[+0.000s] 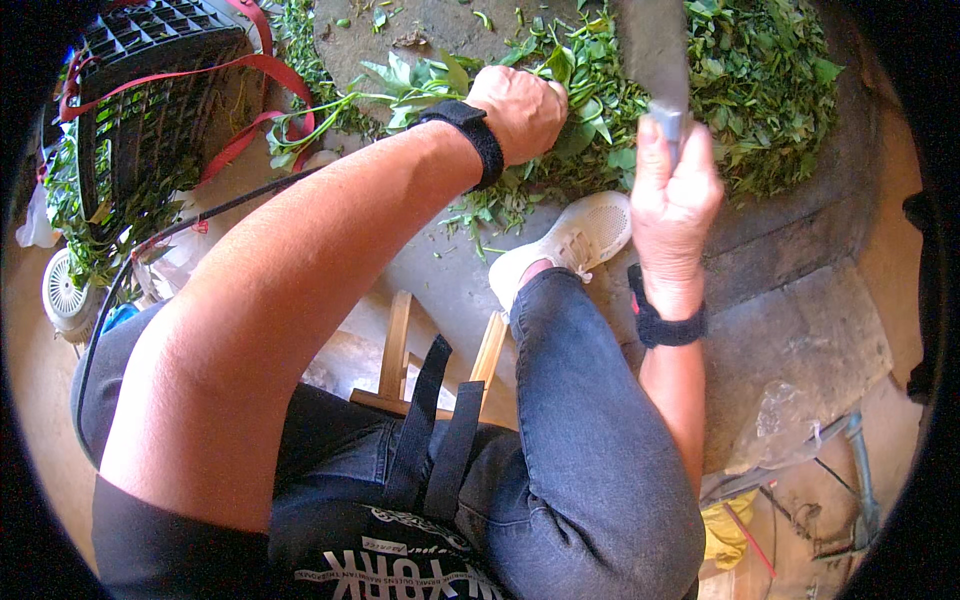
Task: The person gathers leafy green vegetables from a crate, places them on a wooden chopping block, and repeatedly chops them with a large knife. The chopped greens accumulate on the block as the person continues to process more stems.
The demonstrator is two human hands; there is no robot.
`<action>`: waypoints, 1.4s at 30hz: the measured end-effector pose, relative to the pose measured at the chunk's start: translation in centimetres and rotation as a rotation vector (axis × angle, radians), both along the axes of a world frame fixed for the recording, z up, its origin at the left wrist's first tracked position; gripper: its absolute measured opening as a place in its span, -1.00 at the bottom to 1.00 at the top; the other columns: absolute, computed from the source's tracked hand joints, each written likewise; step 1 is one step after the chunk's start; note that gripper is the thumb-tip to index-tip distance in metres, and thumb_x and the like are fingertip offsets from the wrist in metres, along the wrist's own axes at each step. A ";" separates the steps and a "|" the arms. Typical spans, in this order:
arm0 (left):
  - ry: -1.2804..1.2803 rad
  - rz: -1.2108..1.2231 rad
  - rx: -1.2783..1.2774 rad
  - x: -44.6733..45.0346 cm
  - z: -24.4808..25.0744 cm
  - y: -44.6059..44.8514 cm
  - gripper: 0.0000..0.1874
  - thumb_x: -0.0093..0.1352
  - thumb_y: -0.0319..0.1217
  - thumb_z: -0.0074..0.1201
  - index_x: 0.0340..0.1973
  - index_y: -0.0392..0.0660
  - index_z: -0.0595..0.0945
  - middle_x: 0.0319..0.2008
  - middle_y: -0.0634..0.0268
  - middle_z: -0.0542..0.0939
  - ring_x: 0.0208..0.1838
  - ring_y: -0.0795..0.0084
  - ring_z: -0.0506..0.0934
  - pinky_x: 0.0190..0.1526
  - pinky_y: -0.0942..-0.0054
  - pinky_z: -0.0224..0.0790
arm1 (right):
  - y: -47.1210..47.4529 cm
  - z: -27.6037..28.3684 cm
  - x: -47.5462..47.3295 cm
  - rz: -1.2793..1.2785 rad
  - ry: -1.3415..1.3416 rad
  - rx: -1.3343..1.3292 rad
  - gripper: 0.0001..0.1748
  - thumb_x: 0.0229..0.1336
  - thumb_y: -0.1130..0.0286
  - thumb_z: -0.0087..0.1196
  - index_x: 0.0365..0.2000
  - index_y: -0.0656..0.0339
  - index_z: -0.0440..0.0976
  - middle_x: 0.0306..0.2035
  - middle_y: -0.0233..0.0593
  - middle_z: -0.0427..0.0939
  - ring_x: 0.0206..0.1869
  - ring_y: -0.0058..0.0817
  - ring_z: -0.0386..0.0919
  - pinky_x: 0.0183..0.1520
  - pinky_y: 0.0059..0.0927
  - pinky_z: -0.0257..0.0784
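At the top centre my left hand (pixel 517 112) is closed around a bunch of leafy green stems (pixel 420 82); their ends trail out to the left and leaves come out on the right of my fist. To the right, my right hand (pixel 677 176) grips the handle of a wide-bladed cleaver (pixel 654 45). The blade is blurred and points away from me, raised above the greens. Beyond and beside it lies a large heap of chopped green leaves (pixel 765 97), and loose cut pieces lie under and around my left hand.
A black plastic crate (pixel 142 127) with greens and a red strap (pixel 277 67) stands at the upper left. My white shoe (pixel 592 225) is close below the greens. A concrete slab (pixel 810 337) and a clear plastic bag (pixel 780 420) are at the right.
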State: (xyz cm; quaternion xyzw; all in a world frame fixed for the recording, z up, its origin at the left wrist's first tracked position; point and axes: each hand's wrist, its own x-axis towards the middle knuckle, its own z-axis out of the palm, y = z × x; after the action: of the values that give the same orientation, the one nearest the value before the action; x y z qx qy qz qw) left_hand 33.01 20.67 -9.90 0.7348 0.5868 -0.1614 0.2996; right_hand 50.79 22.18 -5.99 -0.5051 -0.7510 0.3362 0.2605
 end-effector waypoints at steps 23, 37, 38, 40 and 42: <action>0.006 -0.016 0.041 0.1 -0.3 -0.2 -0.75 0.36 -0.33 -0.12 -0.21 -0.16 0.61 -0.31 0.13 0.70 -0.24 0.19 0.69 -0.28 0.21 0.51 | 0.1 0.2 -0.2 0.040 -0.059 -0.009 -0.73 0.27 0.26 0.11 -0.39 0.22 0.34 -0.62 -0.03 0.51 -0.55 0.02 0.55 -0.55 -0.06 0.39; 0.008 -0.012 0.080 0.1 -0.7 -0.6 -0.76 0.36 -0.33 -0.10 -0.23 -0.17 0.60 -0.36 0.16 0.70 -0.30 0.23 0.69 -0.36 0.22 0.49 | -0.6 -0.5 -0.2 0.078 -0.202 -0.130 -0.72 0.30 0.20 0.04 -0.37 0.20 0.32 -0.62 0.05 0.52 -0.54 0.06 0.55 -0.55 -0.01 0.38; 0.005 -0.009 0.135 0.1 -0.7 -0.8 -0.78 0.34 -0.34 -0.10 -0.26 -0.17 0.60 -0.40 0.15 0.69 -0.34 0.23 0.68 -0.38 0.22 0.48 | -0.9 -1.0 -0.4 0.091 -0.399 -0.210 -0.72 0.31 0.19 0.02 -0.34 0.19 0.32 -0.60 0.09 0.54 -0.52 0.09 0.56 -0.53 0.03 0.40; -0.009 0.023 0.174 0.0 -0.9 -1.0 -0.77 0.33 -0.34 -0.10 -0.26 -0.17 0.60 -0.42 0.13 0.68 -0.36 0.21 0.67 -0.39 0.21 0.47 | -1.2 -1.6 -0.2 0.115 -0.358 -0.148 -0.70 0.31 0.17 0.02 -0.35 0.20 0.32 -0.59 0.11 0.55 -0.50 0.10 0.56 -0.50 0.06 0.42; -0.056 0.095 0.180 0.0 -1.0 -1.3 -0.77 0.33 -0.36 -0.10 -0.26 -0.20 0.59 -0.44 0.09 0.66 -0.38 0.16 0.66 -0.42 0.20 0.47 | -1.5 -2.0 0.2 0.114 -0.382 -0.144 -0.70 0.30 0.17 0.02 -0.36 0.20 0.31 -0.59 0.10 0.54 -0.50 0.10 0.56 -0.50 0.06 0.42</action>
State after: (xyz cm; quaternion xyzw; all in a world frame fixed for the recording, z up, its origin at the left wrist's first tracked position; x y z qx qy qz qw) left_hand 33.05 19.34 -10.91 0.7341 0.6246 -0.0730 0.2561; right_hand 51.00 20.72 -8.01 -0.5336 -0.7882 0.3014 0.0568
